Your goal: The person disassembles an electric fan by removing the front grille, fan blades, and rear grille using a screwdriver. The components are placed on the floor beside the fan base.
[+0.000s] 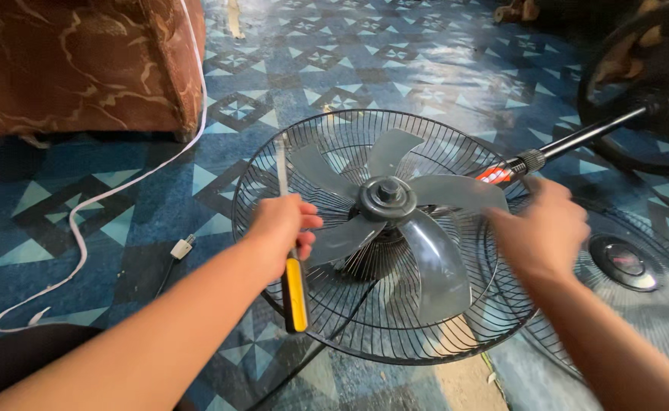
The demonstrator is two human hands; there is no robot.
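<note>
A fan head lies face up on the floor: a black wire rear guard (334, 144) holding grey blades (433, 266) around a dark hub (386, 195). My left hand (281, 228) grips a screwdriver (295, 293) with a yellow and black handle; its metal shaft points up over the guard's left rim. My right hand (541, 227) reaches over the guard's right rim, near the blade tips and the black pole (585, 135) with a red band. Whether it grips anything is blurred.
A detached front guard (625, 262) with a round centre badge lies to the right. The fan's round base (654, 84) is at top right. A white cable (83, 236) with a plug curls on the patterned blue floor at left. A brown sofa (83, 61) stands top left.
</note>
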